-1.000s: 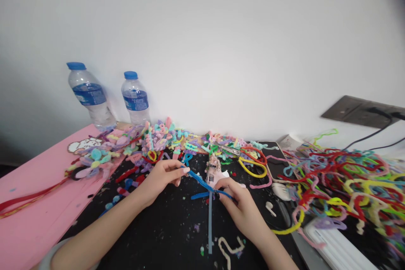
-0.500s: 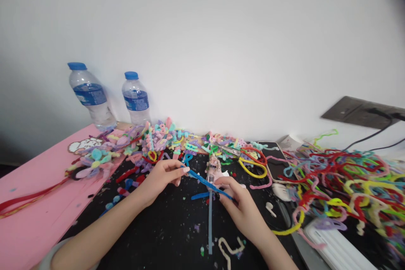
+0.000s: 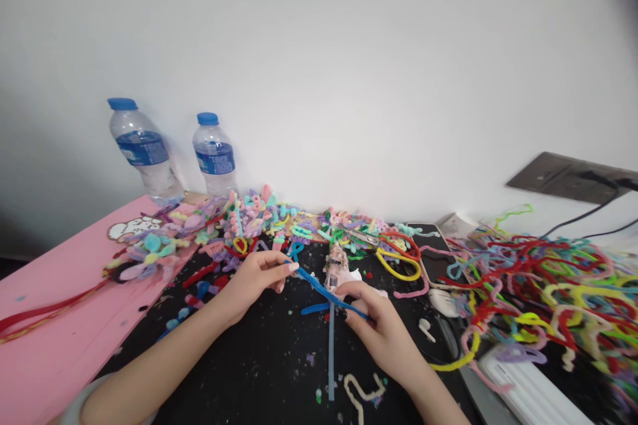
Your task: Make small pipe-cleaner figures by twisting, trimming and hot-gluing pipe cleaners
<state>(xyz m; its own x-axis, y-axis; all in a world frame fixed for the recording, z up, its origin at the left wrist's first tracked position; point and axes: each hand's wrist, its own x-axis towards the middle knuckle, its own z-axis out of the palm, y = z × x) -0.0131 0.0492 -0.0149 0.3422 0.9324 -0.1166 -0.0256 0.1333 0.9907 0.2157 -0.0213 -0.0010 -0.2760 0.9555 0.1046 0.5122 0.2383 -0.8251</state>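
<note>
A blue pipe cleaner (image 3: 315,284) stretches between my two hands above the black tabletop. My left hand (image 3: 266,273) pinches its upper left end between thumb and fingertips. On the lower right stretch, my right hand (image 3: 371,312) has thumb and fingers closed round it. Another blue pipe cleaner piece (image 3: 315,309) lies just below, beside a thin grey-blue strip (image 3: 331,352) that runs toward me. Behind the held piece is a small pinkish decorated object (image 3: 337,264), partly covered by my right hand; its kind is unclear.
Scissors (image 3: 399,255) with red and yellow handles lie behind my right hand. Tangled pipe cleaners (image 3: 538,292) cover the right side, near a phone (image 3: 432,255) and an earbud (image 3: 426,329). Two water bottles (image 3: 142,149) stand at the back left, behind pink board (image 3: 44,319).
My right hand's fingers have shifted slightly left along the blue pipe cleaner. My left hand keeps its pinch in nearly the same place.
</note>
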